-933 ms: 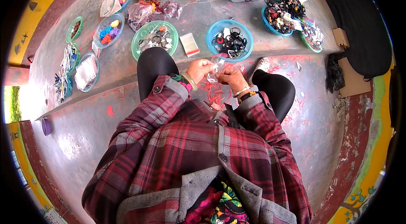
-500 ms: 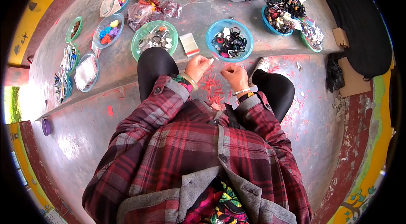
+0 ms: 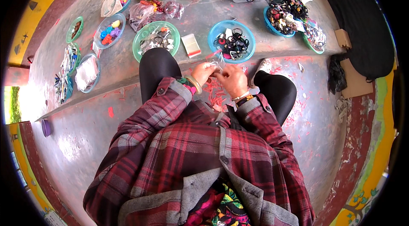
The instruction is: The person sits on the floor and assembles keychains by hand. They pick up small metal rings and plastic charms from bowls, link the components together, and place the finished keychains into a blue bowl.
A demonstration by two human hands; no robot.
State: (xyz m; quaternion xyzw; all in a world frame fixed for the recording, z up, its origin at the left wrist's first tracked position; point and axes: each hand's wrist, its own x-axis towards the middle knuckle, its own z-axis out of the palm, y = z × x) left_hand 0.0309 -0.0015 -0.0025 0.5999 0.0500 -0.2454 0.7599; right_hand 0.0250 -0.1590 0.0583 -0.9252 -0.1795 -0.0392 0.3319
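My left hand point(image 3: 203, 73) and my right hand point(image 3: 234, 80) meet between my knees, with thumbs and fingers pinched together. Between their fingertips a small clear plastic piece with a reddish strip point(image 3: 216, 56) sticks up. It is too small and shiny to make out fully. Just beyond my hands stands a blue basin point(image 3: 211, 38) with black hair ties and a few red ones. A shallow white box with a red edge point(image 3: 191, 46) lies left of that basin. Further left, behind my left knee, a green basin point(image 3: 137, 42) holds clear packets and dark pieces.
Red strips point(image 3: 217, 96) litter the floor beneath my hands. The raised ledge carries bagged dark red items point(image 3: 147, 15), a bowl of coloured pieces point(image 3: 102, 27), a basin of white packets point(image 3: 88, 73) and heaped hair ties point(image 3: 281, 17). A black bag point(image 3: 336, 74) and cardboard point(image 3: 358, 79) lie right.
My right hand has moved in to meet my left, its fingers now at the left fingertips. The clear piece with the reddish strip shows more plainly above them.
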